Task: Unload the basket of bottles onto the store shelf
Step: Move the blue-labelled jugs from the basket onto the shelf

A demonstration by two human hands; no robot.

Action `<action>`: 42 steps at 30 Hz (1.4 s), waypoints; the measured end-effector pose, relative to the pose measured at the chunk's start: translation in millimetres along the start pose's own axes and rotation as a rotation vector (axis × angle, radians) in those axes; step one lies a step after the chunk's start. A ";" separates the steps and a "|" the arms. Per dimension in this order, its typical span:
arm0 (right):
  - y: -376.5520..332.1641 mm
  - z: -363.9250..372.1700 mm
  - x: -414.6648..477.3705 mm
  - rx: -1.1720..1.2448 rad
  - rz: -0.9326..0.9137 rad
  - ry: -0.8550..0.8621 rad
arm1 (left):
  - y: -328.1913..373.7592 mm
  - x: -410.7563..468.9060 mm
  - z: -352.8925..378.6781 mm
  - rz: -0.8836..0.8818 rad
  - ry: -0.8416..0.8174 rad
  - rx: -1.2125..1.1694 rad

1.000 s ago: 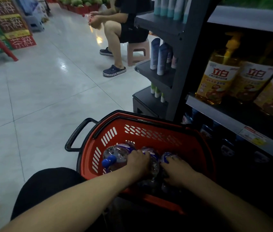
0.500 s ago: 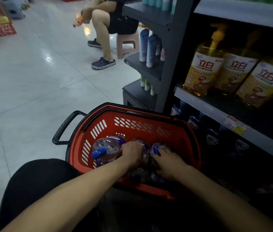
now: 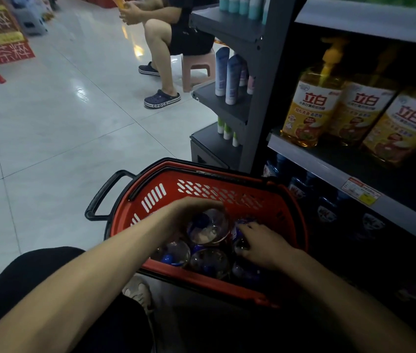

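Note:
A red plastic basket with a black handle stands on the floor in front of my knees. Several clear water bottles with blue caps and labels lie inside it. My left hand grips one clear bottle and holds it raised above the others, its base turned towards me. My right hand rests on another bottle at the basket's right side, fingers curled round it. The dark bottom shelf to the right holds a row of the same bottles.
A grey shelf board above that row carries yellow detergent bottles with pump tops. The end shelving holds tubes. A person sits on a pink stool ahead. Tiled floor lies to the left.
My left hand has lifted a bottle up out of the pile and turned it base towards me. My right hand has shifted slightly on its bottle. The view has tilted a little.

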State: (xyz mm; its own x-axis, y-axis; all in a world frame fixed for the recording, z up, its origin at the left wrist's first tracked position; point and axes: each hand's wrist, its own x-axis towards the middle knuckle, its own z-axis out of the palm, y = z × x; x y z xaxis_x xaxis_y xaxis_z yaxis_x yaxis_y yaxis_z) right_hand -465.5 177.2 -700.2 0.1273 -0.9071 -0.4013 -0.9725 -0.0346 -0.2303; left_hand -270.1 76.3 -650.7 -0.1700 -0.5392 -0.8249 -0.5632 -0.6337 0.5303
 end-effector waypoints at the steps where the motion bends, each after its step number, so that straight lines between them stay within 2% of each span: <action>1: 0.0 -1.2 0.8 0.028 -0.002 0.014 | -1.1 -3.5 -4.2 -0.056 -0.032 -0.075; 5: -4.1 -3.4 5.3 0.090 -0.019 0.083 | -6.0 -27.2 -14.6 -0.159 -0.019 -0.315; 7: -6.9 -0.6 8.7 0.105 -0.047 0.119 | -5.3 -38.9 -17.7 -0.173 0.018 -0.361; 10: -10.7 7.0 16.9 0.121 -0.074 0.188 | -7.2 -53.2 -23.0 -0.146 -0.018 -0.440; 17: -21.1 0.8 33.2 0.405 -0.176 0.736 | 3.0 -82.7 -35.8 -0.055 -0.119 -0.584; 20: -21.8 -7.4 38.4 0.405 -0.195 0.837 | 8.4 -89.4 -42.4 -0.008 -0.139 -0.601; 23: -25.6 -15.5 34.5 0.517 -0.179 0.765 | 8.8 -89.8 -48.2 -0.002 -0.126 -0.600; 28: -45.7 -19.6 17.1 0.936 -0.101 0.625 | 4.4 -84.9 -54.5 0.053 -0.120 -0.442; 31: -47.2 -24.6 12.9 1.192 -0.065 0.481 | 3.1 -86.1 -51.3 0.100 -0.037 -0.323; 38: -51.1 -36.2 -7.5 1.519 -0.020 0.270 | 1.1 -83.5 -41.8 0.371 0.138 -0.193; 42: -44.7 -54.2 -22.3 1.671 -0.009 0.160 | 4.5 -71.1 -41.0 0.603 0.216 -0.101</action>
State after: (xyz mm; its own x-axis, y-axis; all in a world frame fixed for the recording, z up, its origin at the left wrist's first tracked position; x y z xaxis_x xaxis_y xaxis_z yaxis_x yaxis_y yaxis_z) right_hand -435.4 176.3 -632.9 0.0089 -0.9436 -0.3311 0.3016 0.3182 -0.8988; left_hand -227.4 89.0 -581.6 -0.2602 -0.9097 -0.3237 -0.3393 -0.2277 0.9127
